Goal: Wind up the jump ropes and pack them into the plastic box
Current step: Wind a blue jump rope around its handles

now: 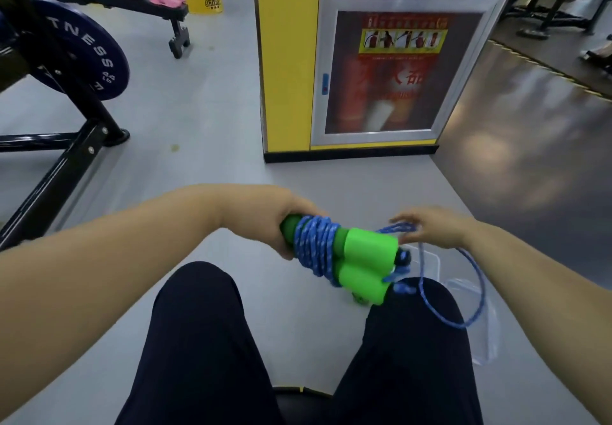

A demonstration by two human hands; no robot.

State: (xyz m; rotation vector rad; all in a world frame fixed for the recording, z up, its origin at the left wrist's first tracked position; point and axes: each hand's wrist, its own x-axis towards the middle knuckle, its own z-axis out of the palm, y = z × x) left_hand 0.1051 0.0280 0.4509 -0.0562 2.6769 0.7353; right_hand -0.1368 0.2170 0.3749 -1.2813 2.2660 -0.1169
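Left hand (270, 224) fingers clamped round paired green handles (371, 249), long axis pointing right toward nearer right hand (435, 229), its fingers loosely pinching blue rope (316, 245) slack just beyond the tips.

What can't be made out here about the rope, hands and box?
All in the head view:
- plastic box: mostly behind the right knee, so its contents can't be seen.
- right hand: motion-blurred, so it's unclear whether it pinches the blue rope.
- left hand: fingers hidden under the green handles.
- small green object: mostly covered by the handles, can't be identified.
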